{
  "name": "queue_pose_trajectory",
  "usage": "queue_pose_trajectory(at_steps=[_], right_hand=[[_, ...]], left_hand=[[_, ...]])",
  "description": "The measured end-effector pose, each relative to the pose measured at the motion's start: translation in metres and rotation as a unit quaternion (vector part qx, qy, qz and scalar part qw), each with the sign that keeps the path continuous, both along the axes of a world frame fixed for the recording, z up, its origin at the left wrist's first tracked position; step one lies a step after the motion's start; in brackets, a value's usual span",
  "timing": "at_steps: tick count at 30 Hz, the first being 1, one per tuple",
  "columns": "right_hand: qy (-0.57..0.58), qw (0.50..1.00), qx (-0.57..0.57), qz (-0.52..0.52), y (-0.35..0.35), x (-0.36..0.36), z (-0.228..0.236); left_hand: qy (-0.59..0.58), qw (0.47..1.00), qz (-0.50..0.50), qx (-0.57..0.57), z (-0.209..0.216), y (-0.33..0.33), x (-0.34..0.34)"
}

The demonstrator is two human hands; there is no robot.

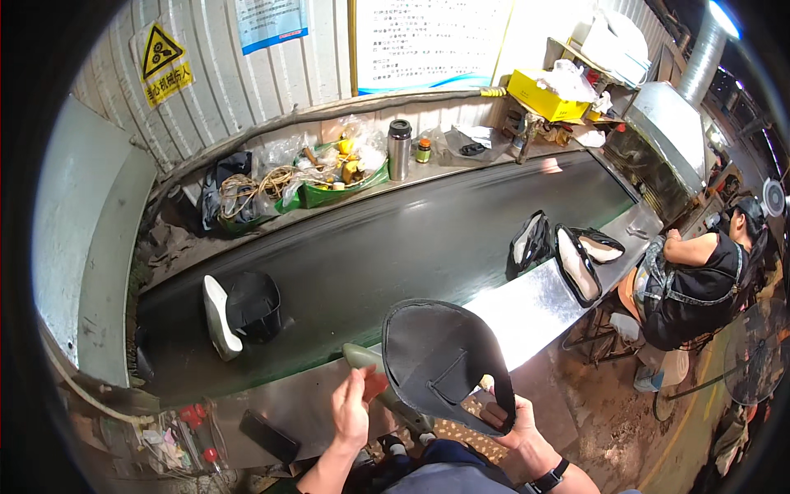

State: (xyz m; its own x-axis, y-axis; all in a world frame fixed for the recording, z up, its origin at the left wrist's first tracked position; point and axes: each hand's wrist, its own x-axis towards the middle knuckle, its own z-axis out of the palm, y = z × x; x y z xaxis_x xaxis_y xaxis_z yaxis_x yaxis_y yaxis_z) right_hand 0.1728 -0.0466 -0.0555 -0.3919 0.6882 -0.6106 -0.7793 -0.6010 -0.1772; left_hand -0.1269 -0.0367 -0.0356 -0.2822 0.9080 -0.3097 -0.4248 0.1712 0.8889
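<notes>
So the right hand (pixel 508 421) is clamped on the lower edge of a black shoe upper (pixel 444 362), holding it up on edge with the open inside facing the camera, just over the steel ledge (pixel 535 305) in front of the conveyor belt (pixel 395 239). The left hand (pixel 351 409) is pinched around a small red thing (pixel 375 384), can't tell what it is, pressed right up against the left rim of the upper. A greenish shoe last (pixel 387 395) pokes out under both hands. My worry: the upper is floppy and gripped only at one corner, so it could fold or slip out if the left hand pushes too hard on that rim. Whatever the red piece does, it could also land crooked, since the edge isn't braced on anything. Further out there's another black upper with a white last (pixel 220 317) lying on the belt to the left, and more shoe parts (pixel 568 251) off to the right near a seated co-worker (pixel 691 280). Anything dropped onto the belt looks likely to get carried away from reach.
</notes>
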Motion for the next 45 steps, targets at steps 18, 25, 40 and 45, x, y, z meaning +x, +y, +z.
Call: queue_pose_trajectory(at_steps=[18, 25, 40, 45], right_hand=[[0.035, 0.984, 0.161, 0.063, -0.032, -0.023, 0.001], [0.058, 0.988, 0.139, 0.042, -0.042, -0.015, -0.017], [-0.547, 0.361, 0.703, 0.275, -0.034, -0.036, 0.001], [-0.563, 0.269, 0.756, 0.199, -0.054, -0.056, -0.065]], left_hand=[[0.04, 0.997, -0.049, 0.044, 0.027, -0.028, 0.0], [-0.053, 0.992, -0.097, 0.054, 0.031, -0.031, 0.0], [-0.259, 0.94, -0.104, -0.196, -0.051, 0.024, -0.056], [0.178, 0.967, -0.048, -0.177, -0.12, 0.046, -0.062]])
